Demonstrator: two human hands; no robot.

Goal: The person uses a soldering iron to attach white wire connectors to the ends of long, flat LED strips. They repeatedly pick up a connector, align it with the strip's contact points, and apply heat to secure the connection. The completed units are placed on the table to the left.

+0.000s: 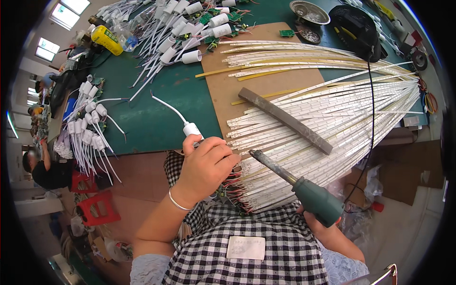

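My left hand (205,164) is closed around a white plastic cylinder (191,129), from which a white cable runs up and to the left. Its fingertips come close to the ends of a fan of LED strips (304,118). Mostly hidden behind the green handle of a soldering iron (319,202), my right hand (313,222) grips that tool. The dark, crusted tip points up-left and hovers over the strip ends, just right of my left fingers. Red wires and small green circuit boards (232,187) gather below my left hand.
A grey metal bar (285,119) lies across the strips. White cylinders with cables pile up at the back (190,28) and left (90,123). At the back right are a metal bowl (309,12) and a black bag (357,31). A black cord (372,109) crosses the strips.
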